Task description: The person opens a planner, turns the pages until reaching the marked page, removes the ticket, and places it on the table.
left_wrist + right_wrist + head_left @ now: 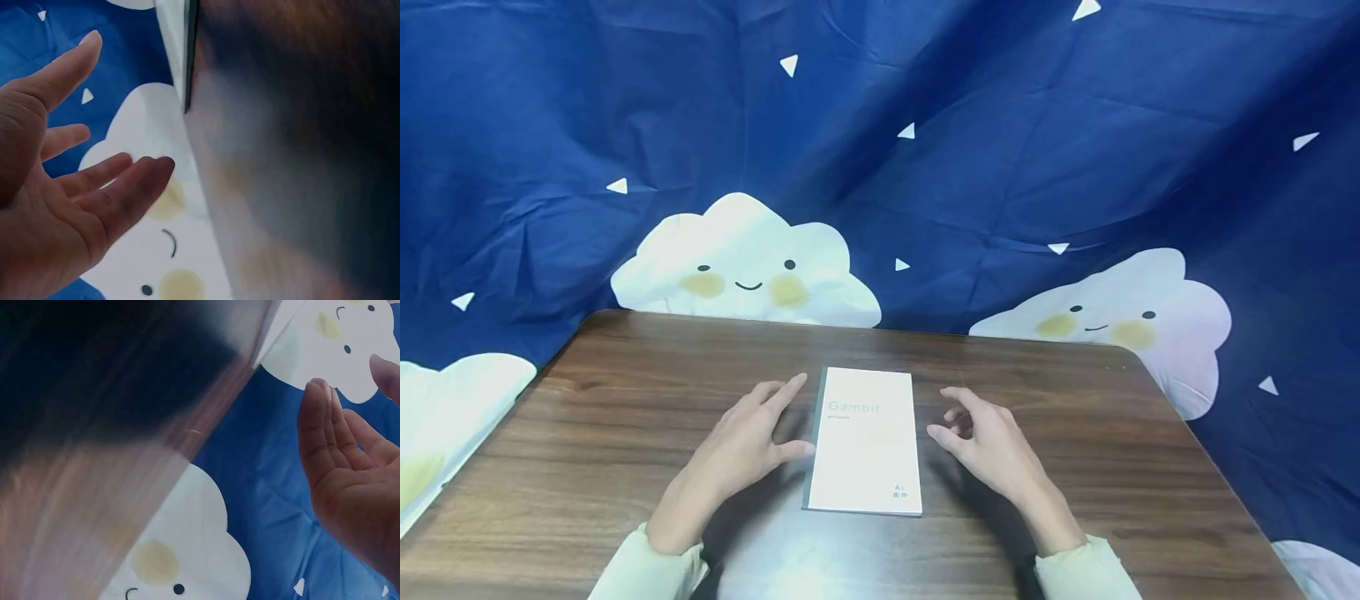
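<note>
the right hand (350, 484) enters from the right edge, palm toward the camera, fingers slightly bent and close together, the thumb apart and partly cut off. a white sliver of notebook (278, 328) shows at the top, well apart from the fingertips. the glossy, blurred table (94, 494) fills the left; beyond its slanting edge hangs blue cloth (256, 462) with smiling white clouds (200, 515) and small white triangles (300, 587).

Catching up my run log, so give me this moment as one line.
left hand: empty, beside notebook; right hand: empty, apart from notebook; notebook: closed, flat on wooden table
</note>
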A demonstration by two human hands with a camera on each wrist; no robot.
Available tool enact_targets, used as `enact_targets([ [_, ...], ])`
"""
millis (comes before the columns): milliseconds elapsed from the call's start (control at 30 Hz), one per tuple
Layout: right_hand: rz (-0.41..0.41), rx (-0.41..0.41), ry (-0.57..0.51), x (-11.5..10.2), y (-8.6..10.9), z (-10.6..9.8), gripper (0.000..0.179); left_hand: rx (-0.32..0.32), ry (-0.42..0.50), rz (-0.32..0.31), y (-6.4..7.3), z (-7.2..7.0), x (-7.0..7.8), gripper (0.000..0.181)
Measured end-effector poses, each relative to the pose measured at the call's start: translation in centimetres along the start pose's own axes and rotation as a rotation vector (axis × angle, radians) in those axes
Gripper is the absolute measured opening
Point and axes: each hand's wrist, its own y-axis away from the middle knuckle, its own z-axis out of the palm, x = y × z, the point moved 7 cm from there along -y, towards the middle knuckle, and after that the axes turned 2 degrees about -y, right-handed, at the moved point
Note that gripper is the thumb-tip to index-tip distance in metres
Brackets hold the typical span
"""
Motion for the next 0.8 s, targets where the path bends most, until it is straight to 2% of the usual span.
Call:
enact_targets([
  [200,0.064,-0.072,-0.092,0.8,-0.4,1.6,0.055,-0.031,0.078,-0.037,-0.8,1.2,-0.2,0.095],
  [400,0.080,-0.115,-0.088,0.9,-0.9,2.6,0.055,-0.051,0.036,-0.039,-1.2,2.1,-0.1,0.098],
  [500,0.091,-0.148,-0.098,1.0,-1.0,3.1,0.057,-0.075,0.050,-0.032,-1.4,2.6,0.0,0.100],
  [800,0.156,-0.232,-0.212,1.7,-1.3,4.3,0.059,-0.102,0.229,-0.038,-2.0,3.7,-1.0,0.101],
])
